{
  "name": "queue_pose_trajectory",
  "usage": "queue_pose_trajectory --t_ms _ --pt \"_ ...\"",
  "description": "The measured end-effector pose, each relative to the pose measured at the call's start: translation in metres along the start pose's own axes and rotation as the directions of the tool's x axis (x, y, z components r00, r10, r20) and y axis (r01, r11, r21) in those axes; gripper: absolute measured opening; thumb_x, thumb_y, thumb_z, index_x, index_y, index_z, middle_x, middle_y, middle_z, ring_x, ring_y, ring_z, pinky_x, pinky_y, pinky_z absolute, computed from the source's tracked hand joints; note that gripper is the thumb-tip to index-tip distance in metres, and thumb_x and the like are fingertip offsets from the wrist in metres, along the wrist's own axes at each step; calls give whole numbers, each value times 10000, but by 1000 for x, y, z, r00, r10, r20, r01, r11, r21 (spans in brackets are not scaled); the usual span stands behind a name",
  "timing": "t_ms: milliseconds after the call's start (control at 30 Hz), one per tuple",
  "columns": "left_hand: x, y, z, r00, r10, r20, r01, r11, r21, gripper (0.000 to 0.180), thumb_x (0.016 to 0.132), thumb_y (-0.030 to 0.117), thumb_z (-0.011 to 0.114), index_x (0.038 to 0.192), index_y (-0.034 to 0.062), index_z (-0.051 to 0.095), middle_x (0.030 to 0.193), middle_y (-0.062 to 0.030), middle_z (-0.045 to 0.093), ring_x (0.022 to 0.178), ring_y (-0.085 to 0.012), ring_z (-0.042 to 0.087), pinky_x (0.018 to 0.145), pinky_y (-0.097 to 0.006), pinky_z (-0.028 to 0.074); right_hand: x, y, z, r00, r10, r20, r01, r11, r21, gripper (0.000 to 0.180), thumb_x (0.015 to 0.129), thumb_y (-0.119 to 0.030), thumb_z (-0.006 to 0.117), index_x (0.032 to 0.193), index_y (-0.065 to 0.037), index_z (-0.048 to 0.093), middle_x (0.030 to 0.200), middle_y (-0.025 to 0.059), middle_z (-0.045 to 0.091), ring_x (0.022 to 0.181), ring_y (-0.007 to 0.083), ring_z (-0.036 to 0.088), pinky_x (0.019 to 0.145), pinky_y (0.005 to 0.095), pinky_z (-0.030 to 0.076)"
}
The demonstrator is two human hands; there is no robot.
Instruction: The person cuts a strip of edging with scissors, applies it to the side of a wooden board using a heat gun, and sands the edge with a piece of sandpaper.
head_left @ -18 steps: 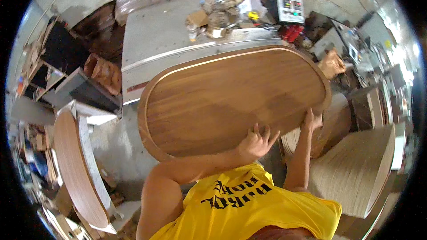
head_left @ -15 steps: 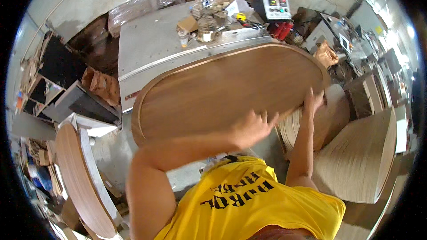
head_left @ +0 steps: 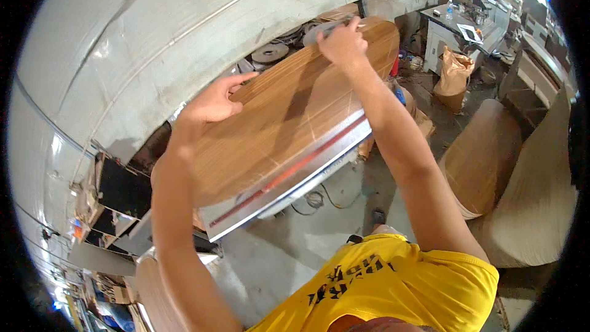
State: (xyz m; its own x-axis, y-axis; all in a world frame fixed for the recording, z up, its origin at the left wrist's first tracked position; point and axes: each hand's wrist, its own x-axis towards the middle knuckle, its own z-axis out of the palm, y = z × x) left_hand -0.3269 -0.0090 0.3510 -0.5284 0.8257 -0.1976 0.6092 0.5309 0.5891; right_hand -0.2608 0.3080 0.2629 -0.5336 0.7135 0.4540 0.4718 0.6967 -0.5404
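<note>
Currently we hold the oval board (head_left: 289, 110) on the desk (head_left: 295, 178), mid-placement. Our left hand (head_left: 212, 101) lies open, flat on its face; our right hand (head_left: 341, 40) curls closed over the far edge. We judge squaring it needs both hands steady.

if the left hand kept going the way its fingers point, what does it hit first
Probably nothing at once: the left hand lies flat on the oval wooden panel, fingers pointing along its upper edge. Continuing, it would slide on the wood toward the right hand; depth is unclear.
</note>
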Motion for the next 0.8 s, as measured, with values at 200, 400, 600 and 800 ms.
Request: queue_pose_trajectory --t_ms 200,400,600,800 --pt "115 30 51 867 333 -370 -24 771 636 666 1003 224 700 1628 241 471 1464 -141 670 1219 -407 704 1010 -517 587 -1 -8 21 973 -172 -153 195 970 147 713 1018 -497 629 1275 169 634 1484 319 428 1122 486 674 878 565 619" --pt "181 64 67 882 287 -373 75 698 713 663 1005 198 616 1643 224 436 1284 -172 747 1036 -455 744 896 -574 612 -12 3 13 942 -281 -183 330 879 345 560 1013 -322 635 1394 82 567 1435 277 532 1063 466 714 748 524 648" --pt "201 76 62 896 275 -348 36 738 674 603 1020 275 638 1593 180 475 1202 -217 765 1007 -476 746 876 -598 598 -13 43 22 834 -431 -346 549 713 435 506 919 -138 721 1406 -48 616 1457 183 584 1095 357 737 757 466 657" --pt "205 80 56 869 301 -392 45 743 668 588 1035 396 680 1550 152 539 1190 -206 763 1018 -455 744 862 -563 601 -22 157 16 809 -497 -314 588 702 402 370 870 -6 713 1234 -65 751 1246 140 697 864 244 756 715 356 624"
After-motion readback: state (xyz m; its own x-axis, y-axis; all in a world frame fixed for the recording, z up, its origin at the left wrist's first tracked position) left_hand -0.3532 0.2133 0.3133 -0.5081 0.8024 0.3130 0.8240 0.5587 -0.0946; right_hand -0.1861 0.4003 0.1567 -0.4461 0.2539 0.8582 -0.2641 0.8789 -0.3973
